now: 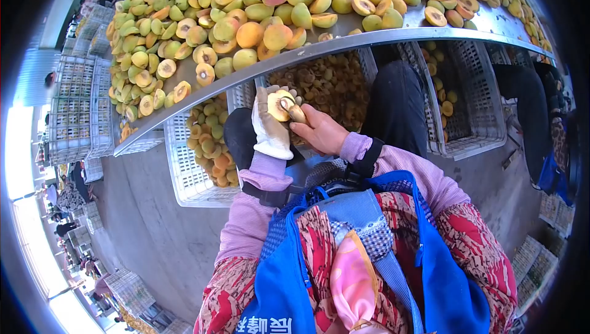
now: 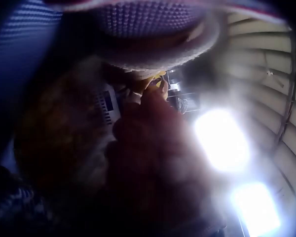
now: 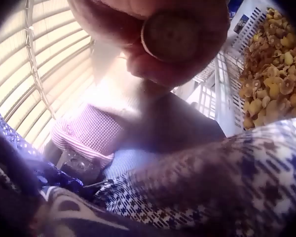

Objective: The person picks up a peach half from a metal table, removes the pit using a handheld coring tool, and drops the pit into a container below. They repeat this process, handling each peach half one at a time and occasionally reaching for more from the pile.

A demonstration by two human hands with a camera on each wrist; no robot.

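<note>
Looking down from the head view, we find the gloved left hand (image 1: pixel 271 130) raised in front of the chest, its fingers curled round an opened apricot (image 1: pixel 279 105) with the cut face turned up. The bare right hand (image 1: pixel 321 132) comes in from the right with the wrist bent, and its fingertips meet the fruit at its near edge. The right wrist view shows those fingers pinching a round piece (image 3: pixel 171 35) with a pale rim. We cannot tell whether it is the stone or the other half. The left wrist view is too dark and blurred to add anything.

Beyond the fingers runs the metal desk (image 1: pixel 344 42), carrying a heap (image 1: pixel 246 27) of apricots, some whole and some already split. Below the fingers and to their left, a white crate (image 1: pixel 184 174) holds yellow fruit. Directly under them, a second crate (image 1: pixel 335 82) is filled with small brownish pieces.

We judge the work to be well under way but far from over: both crates hold a good deal, yet most of the heap on the desk looks uncut, and the fruit in hand is only just opened
</note>
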